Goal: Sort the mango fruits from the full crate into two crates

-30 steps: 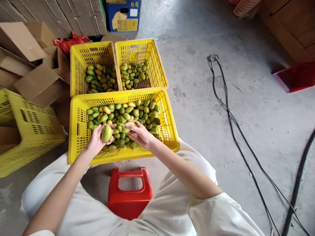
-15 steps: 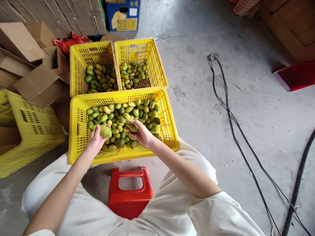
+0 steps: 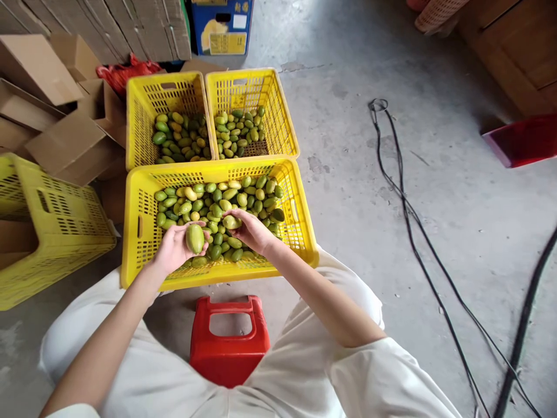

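Observation:
My left hand (image 3: 173, 251) is closed around the lower side of a smooth, oval yellow-green fruit (image 3: 195, 238), its broad face turned up. Just to the right, my right hand (image 3: 253, 232) pinches a smaller-looking oval green fruit (image 3: 231, 222) between thumb and fingers; part of it is hidden. Both hands hover above the near yellow crate (image 3: 130, 232), apart from each other. In that crate lie many loose oval fruits (image 3: 226, 194), from dark green to pale yellow.
Two more yellow crates (image 3: 209, 110) with similar fruit stand behind. A red plastic stool (image 3: 230, 354) is between my knees. Cardboard boxes (image 3: 69, 139) and another yellow crate (image 3: 73, 220) are at left. A black cable (image 3: 404, 200) runs over the concrete floor at right.
The fruit in my left hand has been turned, from lying sideways half a second ago to standing lengthwise now. My right hand has tilted its fruit slightly. Both fruits stay held.

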`<control>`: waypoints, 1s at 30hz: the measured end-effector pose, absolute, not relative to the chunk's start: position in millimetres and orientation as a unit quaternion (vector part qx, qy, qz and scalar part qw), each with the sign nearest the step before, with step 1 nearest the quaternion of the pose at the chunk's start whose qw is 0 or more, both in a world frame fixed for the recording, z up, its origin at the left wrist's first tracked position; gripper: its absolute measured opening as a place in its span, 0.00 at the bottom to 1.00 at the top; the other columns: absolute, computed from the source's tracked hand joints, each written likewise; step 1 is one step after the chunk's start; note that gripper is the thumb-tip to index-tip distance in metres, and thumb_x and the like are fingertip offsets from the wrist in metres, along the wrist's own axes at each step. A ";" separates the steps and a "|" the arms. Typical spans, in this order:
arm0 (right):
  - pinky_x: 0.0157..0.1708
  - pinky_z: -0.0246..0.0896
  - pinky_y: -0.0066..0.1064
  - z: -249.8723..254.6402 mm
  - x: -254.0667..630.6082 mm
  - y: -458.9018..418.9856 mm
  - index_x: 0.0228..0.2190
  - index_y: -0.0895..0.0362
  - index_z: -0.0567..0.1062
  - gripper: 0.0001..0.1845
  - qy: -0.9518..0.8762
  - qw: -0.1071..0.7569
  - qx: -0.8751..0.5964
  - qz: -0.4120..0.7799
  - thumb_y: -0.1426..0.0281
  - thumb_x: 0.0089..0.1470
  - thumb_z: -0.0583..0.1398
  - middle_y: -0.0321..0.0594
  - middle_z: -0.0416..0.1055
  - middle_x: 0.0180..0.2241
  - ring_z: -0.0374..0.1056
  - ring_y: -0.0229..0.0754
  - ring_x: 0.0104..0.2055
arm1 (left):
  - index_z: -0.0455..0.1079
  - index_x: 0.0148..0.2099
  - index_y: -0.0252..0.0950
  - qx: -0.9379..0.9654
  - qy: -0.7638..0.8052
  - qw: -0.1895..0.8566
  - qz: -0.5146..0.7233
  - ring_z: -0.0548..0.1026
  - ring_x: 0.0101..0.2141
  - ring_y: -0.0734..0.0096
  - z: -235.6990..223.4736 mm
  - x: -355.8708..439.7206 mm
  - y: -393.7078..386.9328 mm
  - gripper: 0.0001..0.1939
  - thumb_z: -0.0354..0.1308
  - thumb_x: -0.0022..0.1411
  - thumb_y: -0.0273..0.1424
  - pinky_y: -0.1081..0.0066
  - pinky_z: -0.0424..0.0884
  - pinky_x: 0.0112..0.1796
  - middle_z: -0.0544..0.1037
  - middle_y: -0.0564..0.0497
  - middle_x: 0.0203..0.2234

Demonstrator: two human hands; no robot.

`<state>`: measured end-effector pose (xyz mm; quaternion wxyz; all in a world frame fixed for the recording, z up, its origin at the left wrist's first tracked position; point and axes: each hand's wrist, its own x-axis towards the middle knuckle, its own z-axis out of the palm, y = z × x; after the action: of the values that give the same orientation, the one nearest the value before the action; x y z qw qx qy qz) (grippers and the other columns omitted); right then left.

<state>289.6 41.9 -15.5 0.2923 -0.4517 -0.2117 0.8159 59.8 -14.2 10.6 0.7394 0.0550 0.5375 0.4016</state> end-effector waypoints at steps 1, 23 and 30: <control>0.28 0.54 0.29 -15.1 289.5 42.1 0.35 0.53 0.82 0.16 -0.214 0.307 -0.446 0.813 0.57 0.50 0.75 0.36 0.72 0.32 0.62 0.37 0.31 | 0.80 0.47 0.34 0.064 0.525 0.754 0.390 0.85 0.36 0.49 10.4 58.7 -15.5 0.15 0.66 0.61 0.36 0.60 0.80 0.32 0.86 0.37 0.41; 0.35 0.74 0.28 -7.3 286.9 37.6 0.38 0.54 0.80 0.07 -0.059 0.308 -0.454 0.834 0.74 0.55 0.70 0.37 0.77 0.31 0.73 0.40 0.33 | 0.75 0.44 0.38 0.052 0.572 0.690 0.441 0.80 0.27 0.65 10.4 66.3 -12.4 0.07 0.65 0.70 0.35 0.70 0.76 0.27 0.85 0.45 0.32; 0.17 0.43 0.23 -4.3 289.9 39.6 0.31 0.55 0.71 0.18 -0.032 0.255 -0.460 0.850 0.66 0.76 0.53 0.40 0.76 0.27 0.52 0.33 0.21 | 0.78 0.46 0.40 0.083 0.527 0.680 0.502 0.85 0.36 0.61 1.7 62.0 -16.7 0.12 0.73 0.60 0.31 0.63 0.86 0.41 0.89 0.47 0.39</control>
<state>289.9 39.6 -4.3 0.2555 -0.4598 -0.0322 0.8498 62.0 -16.7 1.7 0.6803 0.0833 0.5274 0.5020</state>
